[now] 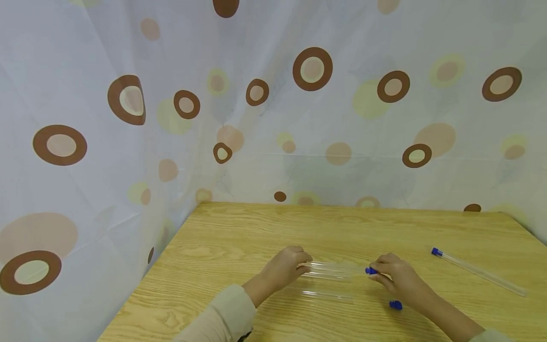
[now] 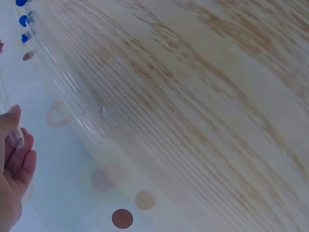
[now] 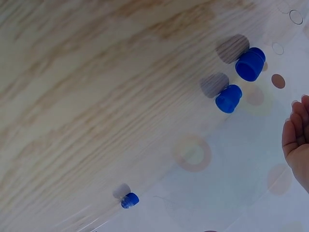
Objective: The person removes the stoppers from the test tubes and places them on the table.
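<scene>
My left hand (image 1: 284,268) pinches a clear tube (image 2: 18,139) near one end, its length pointing toward the right hand. Below and beside it, more clear tubes (image 1: 326,295) lie on the table. A blue cap (image 1: 371,270) is between the thumb and fingers of my right hand (image 1: 397,278), just off the tube's far end. In the right wrist view only part of that hand (image 3: 298,145) shows, at the edge, with the cap out of sight. Two loose blue caps (image 3: 250,64) sit close together on the table, under the right hand in the head view.
At the right of the wooden table (image 1: 239,228) lies a clear tube (image 1: 483,273) with a blue cap (image 1: 437,251) on its end. A patterned curtain (image 1: 273,118) hangs behind the table and along its left side.
</scene>
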`<state>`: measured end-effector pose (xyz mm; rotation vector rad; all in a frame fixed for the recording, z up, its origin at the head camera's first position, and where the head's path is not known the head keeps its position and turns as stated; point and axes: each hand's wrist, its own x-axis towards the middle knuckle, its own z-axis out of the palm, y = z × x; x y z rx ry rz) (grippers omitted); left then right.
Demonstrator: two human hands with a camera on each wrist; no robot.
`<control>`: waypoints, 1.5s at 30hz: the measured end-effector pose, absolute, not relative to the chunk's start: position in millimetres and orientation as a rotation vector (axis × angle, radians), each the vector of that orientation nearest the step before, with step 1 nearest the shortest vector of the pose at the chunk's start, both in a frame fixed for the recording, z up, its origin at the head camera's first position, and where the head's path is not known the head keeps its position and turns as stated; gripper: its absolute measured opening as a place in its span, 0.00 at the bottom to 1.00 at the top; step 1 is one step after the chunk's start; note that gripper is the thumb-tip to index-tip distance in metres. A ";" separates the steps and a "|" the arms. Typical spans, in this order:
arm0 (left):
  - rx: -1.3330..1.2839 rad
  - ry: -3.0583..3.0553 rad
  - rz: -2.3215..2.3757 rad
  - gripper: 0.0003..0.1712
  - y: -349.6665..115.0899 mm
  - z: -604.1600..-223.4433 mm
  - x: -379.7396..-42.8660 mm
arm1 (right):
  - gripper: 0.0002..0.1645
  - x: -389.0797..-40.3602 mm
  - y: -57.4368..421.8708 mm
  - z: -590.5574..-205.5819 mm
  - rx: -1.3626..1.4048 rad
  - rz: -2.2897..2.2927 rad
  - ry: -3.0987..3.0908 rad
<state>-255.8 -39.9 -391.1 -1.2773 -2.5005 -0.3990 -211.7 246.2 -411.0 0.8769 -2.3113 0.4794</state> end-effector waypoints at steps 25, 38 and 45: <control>-1.185 -2.433 -0.291 0.08 -33.2 -391.9 -252.3 | 0.15 -212.3 245.8 -414.2 0.851 0.477 -2.336; -1.199 -2.437 -0.293 0.09 -33.9 -391.8 -256.1 | 0.15 -214.0 248.4 -415.3 0.860 0.461 -2.338; -1.162 -2.440 -0.263 0.08 -39.0 -392.8 -258.7 | 0.15 -211.0 252.0 -409.0 0.825 0.455 -2.401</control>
